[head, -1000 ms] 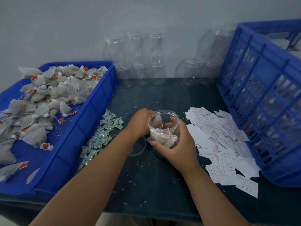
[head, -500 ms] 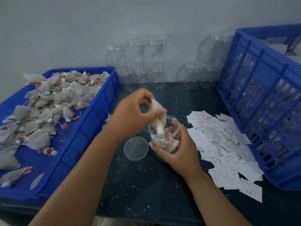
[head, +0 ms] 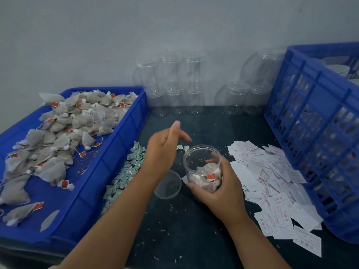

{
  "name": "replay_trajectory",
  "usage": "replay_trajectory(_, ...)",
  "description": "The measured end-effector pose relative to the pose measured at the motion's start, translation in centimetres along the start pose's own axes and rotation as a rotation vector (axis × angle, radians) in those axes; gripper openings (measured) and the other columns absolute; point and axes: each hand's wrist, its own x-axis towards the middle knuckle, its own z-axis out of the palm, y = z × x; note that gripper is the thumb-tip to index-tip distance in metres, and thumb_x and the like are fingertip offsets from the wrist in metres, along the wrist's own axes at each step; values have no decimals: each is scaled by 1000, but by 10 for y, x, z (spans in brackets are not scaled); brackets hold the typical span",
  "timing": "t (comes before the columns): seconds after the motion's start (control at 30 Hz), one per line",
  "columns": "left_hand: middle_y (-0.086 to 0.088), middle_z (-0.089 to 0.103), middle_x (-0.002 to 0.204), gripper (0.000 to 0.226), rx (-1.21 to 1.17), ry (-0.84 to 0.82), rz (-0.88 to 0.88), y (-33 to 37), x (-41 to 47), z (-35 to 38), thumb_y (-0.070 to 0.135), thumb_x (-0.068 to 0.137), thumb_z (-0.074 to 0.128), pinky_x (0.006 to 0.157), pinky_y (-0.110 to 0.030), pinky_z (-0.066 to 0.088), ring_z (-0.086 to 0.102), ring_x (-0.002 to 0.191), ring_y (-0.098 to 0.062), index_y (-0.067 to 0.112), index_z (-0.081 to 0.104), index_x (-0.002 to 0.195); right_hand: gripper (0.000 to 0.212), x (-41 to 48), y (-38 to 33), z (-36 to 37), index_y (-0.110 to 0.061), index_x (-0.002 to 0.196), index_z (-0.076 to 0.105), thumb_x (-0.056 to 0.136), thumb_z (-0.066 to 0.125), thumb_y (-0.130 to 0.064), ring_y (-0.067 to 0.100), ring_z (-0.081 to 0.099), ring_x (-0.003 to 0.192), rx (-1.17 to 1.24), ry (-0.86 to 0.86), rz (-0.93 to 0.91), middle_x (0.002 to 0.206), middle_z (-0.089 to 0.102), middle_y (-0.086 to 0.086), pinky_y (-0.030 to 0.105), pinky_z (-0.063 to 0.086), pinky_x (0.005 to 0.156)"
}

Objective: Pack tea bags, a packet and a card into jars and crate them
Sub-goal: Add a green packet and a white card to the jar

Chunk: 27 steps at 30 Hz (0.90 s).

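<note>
My right hand (head: pixel 219 188) grips a clear plastic jar (head: pixel 200 161) that stands lidless on the dark table; several grey tea bags with red tags lie in its bottom. My left hand (head: pixel 164 150) hovers just left of the jar's mouth, fingers apart and empty. The jar's clear lid (head: pixel 168 184) lies flat on the table beside my left wrist. A heap of tea bags (head: pixel 64 133) fills the blue tray (head: pixel 116 152) on the left. Small green-and-white packets (head: pixel 124 171) lie along the tray's right wall. White printed cards (head: pixel 272 181) are spread to the right of the jar.
A tall blue crate (head: pixel 314 133) stands at the right edge with white-lidded jars inside. Empty clear jars (head: pixel 172 84) are stacked against the wall at the back, with more (head: pixel 244 98) beside the crate. Tea crumbs dot the dark table (head: pixel 184 230).
My left hand pushed a tea bag into the jar, let it go and has drawn back up and to the left, empty. The right hand has kept its hold on the jar.
</note>
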Motion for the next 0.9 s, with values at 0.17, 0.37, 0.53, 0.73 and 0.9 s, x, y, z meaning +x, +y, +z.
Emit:
replay_trajectory(0.17,3,75,106,18,547,-257,-76,-51,33,28,34,100,63,88,-36,55,69,102,-19,27,76,110,84,4,1,2,-35,139,60,65,93,-57,9,72,117,3,13,32,127,73,-15,42,62,95)
replay_trajectory(0.37,-3,56,93,20,793,-285,58,-64,48,51,42,99,61,74,-34,52,66,92,-27,29,75,97,77,12,8,5,-43,134,59,66,93,-56,7,72,115,5,54,32,125,73,-18,33,62,91)
replay_trajectory(0.53,1,69,104,13,566,-176,13,-66,39,53,27,95,68,81,-34,52,66,99,-21,24,70,107,76,14,12,5,-44,134,60,67,94,-55,8,73,115,19,53,28,127,72,-19,34,62,91)
replay_trajectory(0.73,11,76,86,16,-3,72,-58,-20,30,21,35,87,83,73,-17,57,71,80,-2,28,73,97,77,12,10,4,-42,135,59,68,94,-56,8,72,117,9,55,23,128,72,-19,41,63,95)
replay_trajectory(0.9,12,76,90,7,-215,-144,143,28,3,-19,43,87,79,73,-13,52,69,82,-1,36,80,85,82,9,6,0,-37,140,58,70,97,-51,12,72,119,21,48,10,131,72,-15,42,63,94)
